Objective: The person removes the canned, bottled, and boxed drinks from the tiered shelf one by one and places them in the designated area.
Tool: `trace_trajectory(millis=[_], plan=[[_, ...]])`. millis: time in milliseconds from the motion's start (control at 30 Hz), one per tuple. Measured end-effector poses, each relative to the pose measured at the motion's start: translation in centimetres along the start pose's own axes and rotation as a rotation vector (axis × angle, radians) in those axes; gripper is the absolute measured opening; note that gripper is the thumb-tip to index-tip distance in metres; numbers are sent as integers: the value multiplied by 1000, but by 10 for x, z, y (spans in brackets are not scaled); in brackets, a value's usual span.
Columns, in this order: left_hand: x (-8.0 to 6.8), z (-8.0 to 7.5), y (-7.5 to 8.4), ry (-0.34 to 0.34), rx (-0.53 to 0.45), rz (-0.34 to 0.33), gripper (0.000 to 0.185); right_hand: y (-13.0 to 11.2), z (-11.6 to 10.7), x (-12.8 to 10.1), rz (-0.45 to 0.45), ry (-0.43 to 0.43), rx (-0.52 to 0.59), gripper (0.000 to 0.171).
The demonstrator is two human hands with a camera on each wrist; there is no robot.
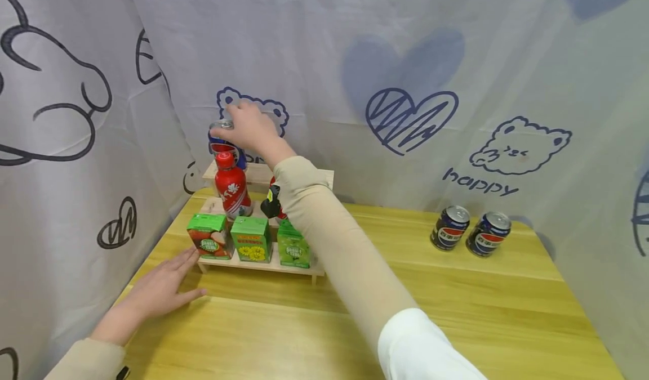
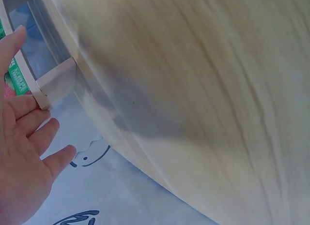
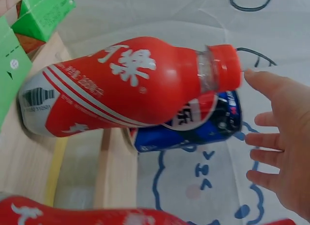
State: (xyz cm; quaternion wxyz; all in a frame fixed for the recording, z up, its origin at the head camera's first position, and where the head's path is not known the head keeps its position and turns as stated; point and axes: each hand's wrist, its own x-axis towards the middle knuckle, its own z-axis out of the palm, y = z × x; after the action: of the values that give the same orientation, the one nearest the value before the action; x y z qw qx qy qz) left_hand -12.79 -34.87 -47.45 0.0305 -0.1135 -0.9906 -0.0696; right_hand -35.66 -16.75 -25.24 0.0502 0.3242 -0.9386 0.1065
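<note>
A blue drink can (image 1: 217,143) stands on the top tier of a small wooden stepped shelf (image 1: 259,173). Above and beside it is my right hand (image 1: 249,126); in the right wrist view its extended fingers (image 3: 266,140) are apart from the can (image 3: 193,133). In front of the can, one tier down, is a red bottle (image 1: 233,191). My left hand (image 1: 159,287) lies at the shelf's lower left end. Its fingertips touch the shelf's end piece (image 2: 58,80) in the left wrist view.
The front tier carries a red-and-green box (image 1: 210,238), a green box with yellow flowers (image 1: 252,242) and a light green box (image 1: 294,249). My right forearm partly hides another red bottle (image 1: 274,184). Two dark blue cans (image 1: 450,228) stand at the table's back right. Printed curtains (image 1: 314,76) enclose it.
</note>
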Motion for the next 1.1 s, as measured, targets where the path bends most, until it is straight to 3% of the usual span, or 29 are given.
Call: trace_trajectory(millis=[600,1100], plan=[[-4,3,-1,21,-22,-22,90,-18,21,9,113,-35,-102,81],[-4,7,-2,24,-27,-28,90,-16,20,9,89,-29,-144,85]])
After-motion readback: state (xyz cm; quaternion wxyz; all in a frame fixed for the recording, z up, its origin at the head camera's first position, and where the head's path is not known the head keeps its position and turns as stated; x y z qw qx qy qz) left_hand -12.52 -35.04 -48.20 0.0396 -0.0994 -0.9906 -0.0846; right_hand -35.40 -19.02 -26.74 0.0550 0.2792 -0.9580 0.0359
